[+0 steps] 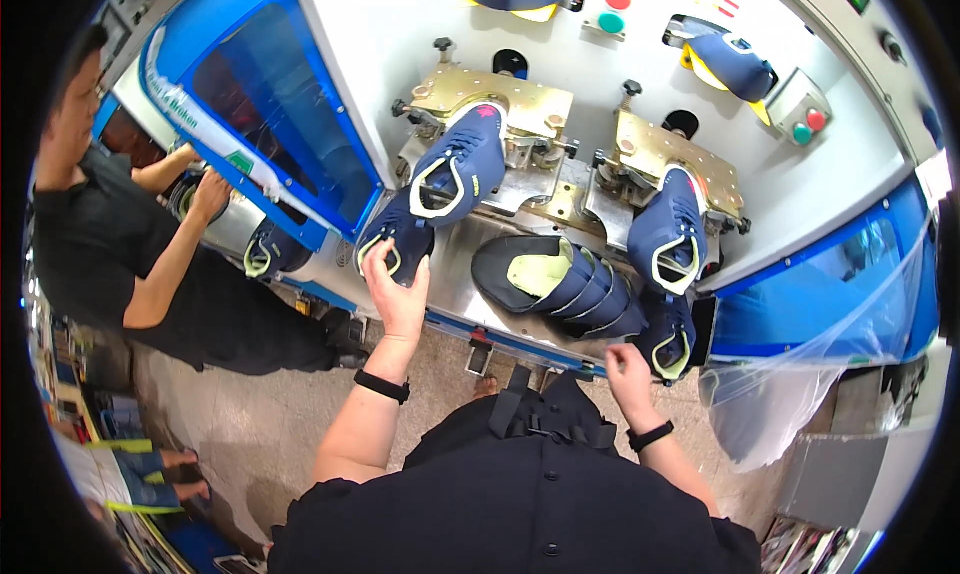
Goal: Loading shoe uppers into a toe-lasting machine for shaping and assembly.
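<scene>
My left hand [402, 299] grips the heel of a navy shoe [410, 236] with a pale green collar lining, fingers at its opening and thumb on the outer side. The shoe lies on the metal ledge, partly under another navy shoe [452, 164] fitted on the left brass-coloured clamp plate. My right hand [630, 382] hovers by the ledge's front edge with its fingers curled and nothing visible in them. Nearest to it are a navy shoe [670, 336] and a nested row of navy shoe uppers [590, 292]. Another shoe [668, 232] sits at the right clamp.
The white machine bay has two clamp plates [500, 96], upper shoe holders and red and green buttons [611, 22]. Blue windowed doors [265, 104] flank it. Clear plastic sheeting [770, 404] hangs at right. A co-worker [150, 234] stands at left, beside another navy shoe [272, 252].
</scene>
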